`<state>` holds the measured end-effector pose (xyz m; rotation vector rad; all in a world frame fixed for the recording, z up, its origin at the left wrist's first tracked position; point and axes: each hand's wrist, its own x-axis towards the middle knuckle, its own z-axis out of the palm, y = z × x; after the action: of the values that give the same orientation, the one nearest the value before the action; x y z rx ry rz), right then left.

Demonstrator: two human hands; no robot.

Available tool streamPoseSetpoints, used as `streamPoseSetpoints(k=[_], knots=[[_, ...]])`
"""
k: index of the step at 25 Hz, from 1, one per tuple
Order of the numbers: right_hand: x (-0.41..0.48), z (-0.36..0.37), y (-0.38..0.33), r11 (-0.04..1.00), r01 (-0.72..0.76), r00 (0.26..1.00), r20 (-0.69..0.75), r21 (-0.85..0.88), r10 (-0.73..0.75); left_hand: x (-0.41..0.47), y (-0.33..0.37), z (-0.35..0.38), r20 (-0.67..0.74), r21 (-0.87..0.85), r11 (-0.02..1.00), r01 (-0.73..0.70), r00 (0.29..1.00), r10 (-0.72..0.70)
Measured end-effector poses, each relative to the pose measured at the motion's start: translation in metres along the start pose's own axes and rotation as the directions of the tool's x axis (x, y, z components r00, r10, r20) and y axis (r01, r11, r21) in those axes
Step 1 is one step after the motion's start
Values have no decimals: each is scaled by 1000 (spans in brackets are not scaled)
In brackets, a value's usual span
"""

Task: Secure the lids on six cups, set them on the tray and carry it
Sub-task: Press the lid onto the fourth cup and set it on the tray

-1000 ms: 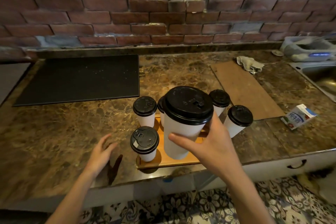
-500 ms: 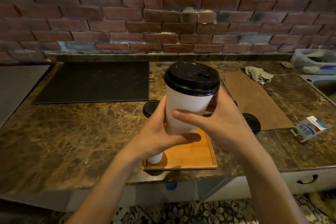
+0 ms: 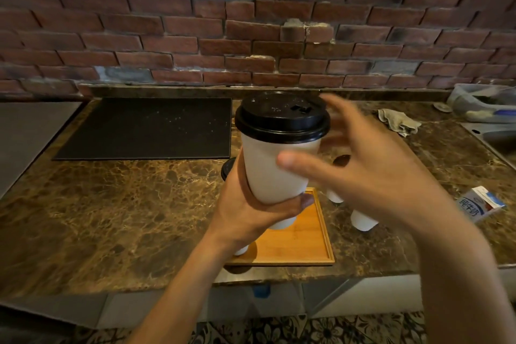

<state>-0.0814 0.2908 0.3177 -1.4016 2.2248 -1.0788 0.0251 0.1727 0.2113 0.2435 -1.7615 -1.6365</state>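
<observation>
Cup [image 3: 276, 170]: white, black lid [image 3: 282, 117] on, held up over the tray.
Left hand [image 3: 245, 209]: grips the cup's base from below.
Right hand [image 3: 377, 176]: fingers spread, blurred, beside the lid, holding nothing.
Tray [image 3: 301, 246]: wooden, at the tabletop's [image 3: 111, 218] near edge; another cup [image 3: 363, 222] stands just right of it.

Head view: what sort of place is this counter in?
Probably a kitchen or small café bar: a marble countertop, a flat black cooktop-like panel on it, a sink at the far right and a milk carton.
</observation>
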Motion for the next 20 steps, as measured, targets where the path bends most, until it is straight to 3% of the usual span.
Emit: streamPoseSetpoints(k=[2, 4, 6, 8, 11, 15, 17, 18, 20], knots=[[4, -15, -24, 997, 65, 993, -94, -43, -69, 2, 2, 2, -40, 50, 999, -6, 999, 8], [19, -18, -44, 967, 125, 985, -90, -220, -148, 3, 2, 4, -49, 128, 991, -32, 998, 38], [35, -6, -53, 861, 68, 995, -35, -504, -99, 5, 2, 9, -70, 158, 987, -25, 997, 37], [42, 10, -51, 789, 8, 992, -94, -615, -83, 6, 2, 15, -99, 206, 978, -34, 994, 55], [41, 3, -44, 871, 177, 967, -83, -459, -241, 12, 3, 11, -55, 181, 983, -27, 998, 37], [49, -23, -31, 881, 456, 880, 207, -128, -426, 25, 4, -8, 279, 26, 999, 39, 959, -44], [52, -22, -29, 897, 426, 886, 254, -117, -388, 27, 1, -8, 279, 17, 998, 56, 958, -59], [54, -17, -29, 907, 375, 916, 230, -191, -330, 27, 2, -6, 237, 8, 998, 65, 969, -65], [57, 2, -28, 892, 189, 980, 21, -410, -198, 30, -1, 0, 147, 8, 999, 43, 988, -44]])
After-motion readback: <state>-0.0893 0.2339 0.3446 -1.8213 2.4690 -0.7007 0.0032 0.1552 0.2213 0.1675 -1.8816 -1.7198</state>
